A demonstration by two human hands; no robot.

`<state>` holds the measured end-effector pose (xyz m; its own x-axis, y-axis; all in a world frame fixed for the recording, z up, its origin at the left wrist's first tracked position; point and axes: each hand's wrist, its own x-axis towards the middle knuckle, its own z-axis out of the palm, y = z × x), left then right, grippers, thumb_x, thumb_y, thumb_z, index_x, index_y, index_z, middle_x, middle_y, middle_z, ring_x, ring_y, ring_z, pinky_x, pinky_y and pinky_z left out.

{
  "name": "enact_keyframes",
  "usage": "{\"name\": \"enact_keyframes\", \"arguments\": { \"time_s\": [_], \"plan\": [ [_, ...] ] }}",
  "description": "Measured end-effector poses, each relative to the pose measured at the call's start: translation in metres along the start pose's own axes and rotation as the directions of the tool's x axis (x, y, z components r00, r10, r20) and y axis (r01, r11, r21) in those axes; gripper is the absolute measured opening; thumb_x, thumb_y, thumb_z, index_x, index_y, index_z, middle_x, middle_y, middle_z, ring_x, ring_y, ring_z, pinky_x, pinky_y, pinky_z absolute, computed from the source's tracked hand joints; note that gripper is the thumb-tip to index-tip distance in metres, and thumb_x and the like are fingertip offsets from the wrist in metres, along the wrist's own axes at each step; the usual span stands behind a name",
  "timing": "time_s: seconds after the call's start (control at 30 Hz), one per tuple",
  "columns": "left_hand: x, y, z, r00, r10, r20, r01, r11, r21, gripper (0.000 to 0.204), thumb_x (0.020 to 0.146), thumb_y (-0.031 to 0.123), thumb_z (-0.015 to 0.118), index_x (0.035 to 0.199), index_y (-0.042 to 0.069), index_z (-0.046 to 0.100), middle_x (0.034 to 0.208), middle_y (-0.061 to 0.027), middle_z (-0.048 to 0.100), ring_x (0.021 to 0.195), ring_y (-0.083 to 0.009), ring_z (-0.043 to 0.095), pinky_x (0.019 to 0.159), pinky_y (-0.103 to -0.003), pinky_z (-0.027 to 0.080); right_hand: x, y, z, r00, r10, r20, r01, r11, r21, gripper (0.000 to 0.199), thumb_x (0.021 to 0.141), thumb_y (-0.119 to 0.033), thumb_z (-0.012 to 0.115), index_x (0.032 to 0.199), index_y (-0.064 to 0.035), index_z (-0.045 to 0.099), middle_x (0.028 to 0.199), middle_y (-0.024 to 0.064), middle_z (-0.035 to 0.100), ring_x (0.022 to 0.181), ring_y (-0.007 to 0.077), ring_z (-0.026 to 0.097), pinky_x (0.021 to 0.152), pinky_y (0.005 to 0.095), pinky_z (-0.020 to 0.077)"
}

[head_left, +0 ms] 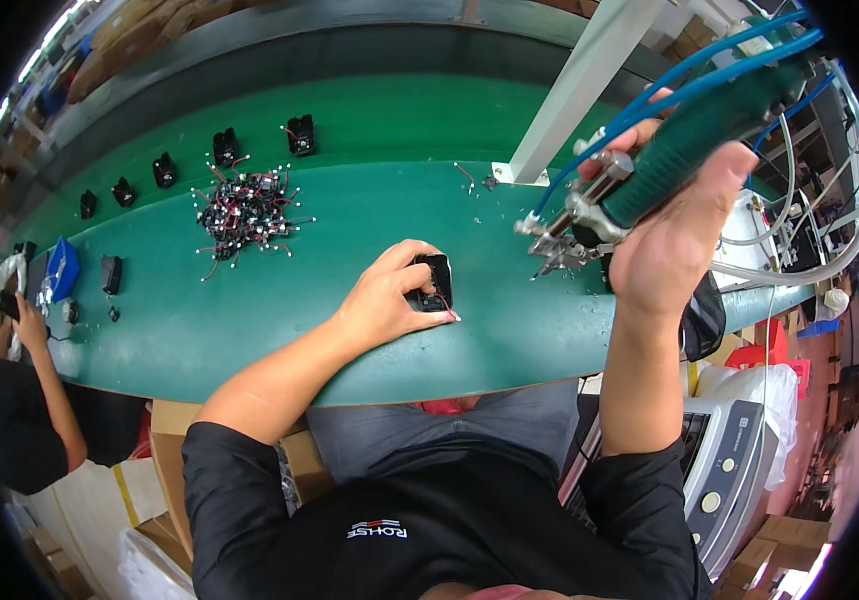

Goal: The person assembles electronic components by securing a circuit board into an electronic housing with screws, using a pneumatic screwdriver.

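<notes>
My left hand [389,290] is closed around a small black plastic housing [440,272] on the green tabletop, with fingers pressed into its open side. A thin red wire with a white end lies by my thumb at the housing's near edge. Raised over the right of the table, my right hand [667,245] grips a dark green pneumatic screwdriver [684,150]. Its metal nose points down and left, well apart from the housing. Blue air hoses [719,55] run from the tool toward the upper right.
Left of centre lies a pile of small black parts with red and black wires [244,215]. Several black housings [300,136] stand in a row behind it. A white post [579,95] rises from the table's far side. Another person's hand [29,325] is at the far left.
</notes>
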<state>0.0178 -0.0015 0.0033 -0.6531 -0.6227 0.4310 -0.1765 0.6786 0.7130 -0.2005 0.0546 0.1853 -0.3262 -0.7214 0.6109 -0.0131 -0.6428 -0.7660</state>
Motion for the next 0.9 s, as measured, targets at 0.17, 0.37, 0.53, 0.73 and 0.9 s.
{"name": "enact_keyframes", "arguments": {
  "time_s": [0.17, 0.37, 0.53, 0.73, 0.9],
  "plan": [
    [-0.003, 0.002, -0.001, 0.998, -0.018, 0.06, 0.007, 0.982, 0.188, 0.042, 0.06, 0.028, 0.096, 0.074, 0.009, 0.062, 0.122, -0.0114, 0.063, 0.113, -0.0302, 0.059, 0.097, -0.041, 0.04, 0.004, -0.028, 0.061, 0.996, 0.093, -0.016, -0.092, 0.992, 0.083, 0.083, 0.103, -0.069, 0.024, 0.136, 0.0028, 0.047, 0.082, 0.0092, 0.062, 0.069, 0.0179, 0.06, 0.06, 0.0284, 0.053],
    [-0.003, 0.007, -0.001, 0.98, -0.172, 0.105, 0.153, 0.975, 0.161, 0.04, 0.059, 0.034, 0.096, 0.075, 0.01, 0.068, 0.123, -0.0098, 0.063, 0.119, -0.0291, 0.056, 0.101, -0.041, 0.034, 0.002, -0.009, 0.058, 0.995, 0.092, 0.031, -0.093, 0.995, 0.031, 0.09, 0.1, -0.074, 0.018, 0.133, 0.0047, 0.047, 0.08, 0.0102, 0.061, 0.063, 0.0179, 0.059, 0.056, 0.0286, 0.0529],
    [-0.003, 0.006, 0.005, 0.998, -0.058, 0.012, 0.057, 0.993, 0.104, 0.041, 0.064, 0.036, 0.093, 0.094, 0.013, 0.077, 0.116, -0.0048, 0.062, 0.109, -0.0256, 0.057, 0.095, -0.04, 0.035, -0.023, 0.024, 0.059, 0.996, 0.029, 0.085, -0.025, 0.999, -0.04, 0.105, 0.094, -0.083, 0.014, 0.127, 0.0104, 0.047, 0.071, 0.0106, 0.06, 0.057, 0.0187, 0.058, 0.053, 0.0298, 0.052],
    [-0.004, 0.01, 0.0, 0.994, -0.105, 0.015, 0.102, 0.985, 0.136, 0.043, 0.065, 0.037, 0.092, 0.099, 0.014, 0.077, 0.118, -0.005, 0.064, 0.11, -0.0246, 0.057, 0.094, -0.04, 0.035, -0.041, 0.046, 0.051, 0.99, 0.058, 0.129, -0.052, 0.998, -0.047, 0.111, 0.087, -0.09, 0.021, 0.127, 0.0116, 0.045, 0.072, 0.0102, 0.059, 0.055, 0.018, 0.058, 0.053, 0.0297, 0.0536],
    [-0.005, 0.012, 0.0, 0.996, -0.094, 0.011, 0.092, 0.989, 0.116, 0.043, 0.065, 0.036, 0.092, 0.097, 0.012, 0.077, 0.119, -0.0057, 0.064, 0.11, -0.0249, 0.057, 0.093, -0.04, 0.035, -0.044, 0.04, 0.056, 0.985, 0.16, 0.059, -0.16, 0.987, -0.006, 0.116, 0.08, -0.094, 0.034, 0.125, 0.0121, 0.045, 0.07, 0.01, 0.058, 0.054, 0.0162, 0.057, 0.053, 0.0292, 0.0551]
  ]
}}
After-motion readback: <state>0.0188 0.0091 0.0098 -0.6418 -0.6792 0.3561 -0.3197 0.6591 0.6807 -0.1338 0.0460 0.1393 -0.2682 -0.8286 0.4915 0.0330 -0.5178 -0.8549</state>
